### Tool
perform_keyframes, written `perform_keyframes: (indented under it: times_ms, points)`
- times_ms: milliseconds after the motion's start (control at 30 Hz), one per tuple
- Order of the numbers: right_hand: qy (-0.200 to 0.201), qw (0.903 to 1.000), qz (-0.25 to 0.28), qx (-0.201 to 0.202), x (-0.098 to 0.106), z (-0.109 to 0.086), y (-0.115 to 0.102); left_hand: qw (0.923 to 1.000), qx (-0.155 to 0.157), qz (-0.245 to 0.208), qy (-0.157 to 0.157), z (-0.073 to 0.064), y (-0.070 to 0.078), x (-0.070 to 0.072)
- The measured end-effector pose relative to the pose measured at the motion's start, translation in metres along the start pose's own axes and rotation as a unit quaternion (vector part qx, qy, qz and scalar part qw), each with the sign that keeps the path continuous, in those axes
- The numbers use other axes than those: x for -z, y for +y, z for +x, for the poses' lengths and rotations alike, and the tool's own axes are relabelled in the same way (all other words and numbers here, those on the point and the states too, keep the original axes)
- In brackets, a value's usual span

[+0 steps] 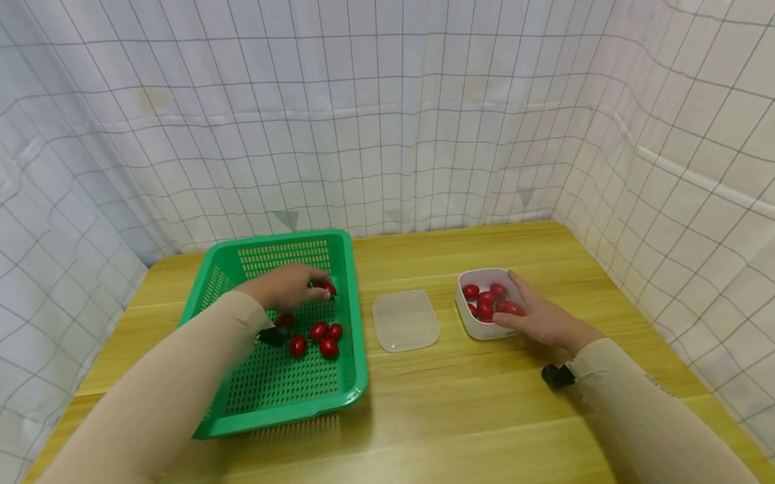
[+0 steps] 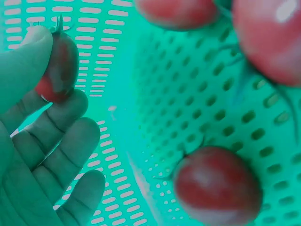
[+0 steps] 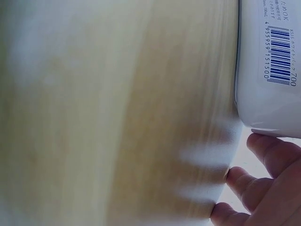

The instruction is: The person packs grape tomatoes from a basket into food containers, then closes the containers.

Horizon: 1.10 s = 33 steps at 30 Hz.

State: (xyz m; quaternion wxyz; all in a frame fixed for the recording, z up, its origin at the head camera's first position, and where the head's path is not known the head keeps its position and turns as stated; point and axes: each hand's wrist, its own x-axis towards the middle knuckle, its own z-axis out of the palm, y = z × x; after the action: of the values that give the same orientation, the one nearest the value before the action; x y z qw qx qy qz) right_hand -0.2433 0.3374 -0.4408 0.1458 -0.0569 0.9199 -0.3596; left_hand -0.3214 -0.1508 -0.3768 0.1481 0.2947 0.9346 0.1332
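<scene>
Inside the green basket (image 1: 358, 331), my left hand (image 1: 287, 286) pinches a cherry tomato (image 2: 63, 66) between thumb and fingers, near the basket's right wall. Several other cherry tomatoes (image 1: 329, 348) lie on the basket floor below that hand, some with green stems. To the right stands a white plastic container (image 1: 472, 327) with several red tomatoes (image 1: 486, 308) in it. My right hand (image 1: 544, 320) grips its right side, the thumb at the near rim and the fingers along the outer wall. A barcode label (image 3: 280, 54) shows on the container in the right wrist view.
Between basket and container, a translucent square lid (image 1: 405, 320) lies flat on the wooden table (image 1: 437, 429). White grid-patterned curtains (image 1: 381, 125) enclose the table at the back and both sides.
</scene>
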Motion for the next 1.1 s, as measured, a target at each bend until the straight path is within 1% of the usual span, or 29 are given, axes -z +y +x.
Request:
perform_keyframes:
  times_ms: [100,267,400,567,633,833,967,1100]
  points:
    - [0.0,1.0,-0.002,0.0,0.0,0.0,0.0,1.0,0.001,-0.004,0.005,-0.003,0.001,0.005]
    - [-0.001,1.0,-0.006,-0.004,0.0,0.0,0.001,0.9999,0.005,-0.012,0.01,-0.004,-0.003,0.009]
    - [-0.003,1.0,-0.006,-0.004,0.0,0.0,0.001,0.999,0.001,-0.025,0.036,-0.003,-0.006,0.014]
    - [-0.002,1.0,-0.008,-0.003,0.0,0.001,0.002,0.9966,-0.001,-0.038,0.073,-0.004,-0.005,0.027]
    - [-0.001,1.0,-0.009,-0.003,0.0,0.002,0.002,0.9956,0.005,-0.046,0.081,-0.006,-0.004,0.032]
    - [-0.002,0.9999,-0.009,-0.005,0.0,0.002,0.002,0.9932,0.002,-0.066,0.096,-0.009,0.003,0.046]
    - [0.0,0.9999,-0.012,-0.006,0.0,0.002,0.002,0.9909,-0.012,-0.063,0.118,-0.005,0.008,0.051]
    - [0.0,0.9999,-0.014,-0.006,0.0,0.002,0.001,0.9897,-0.015,-0.062,0.128,0.0,0.018,0.055]
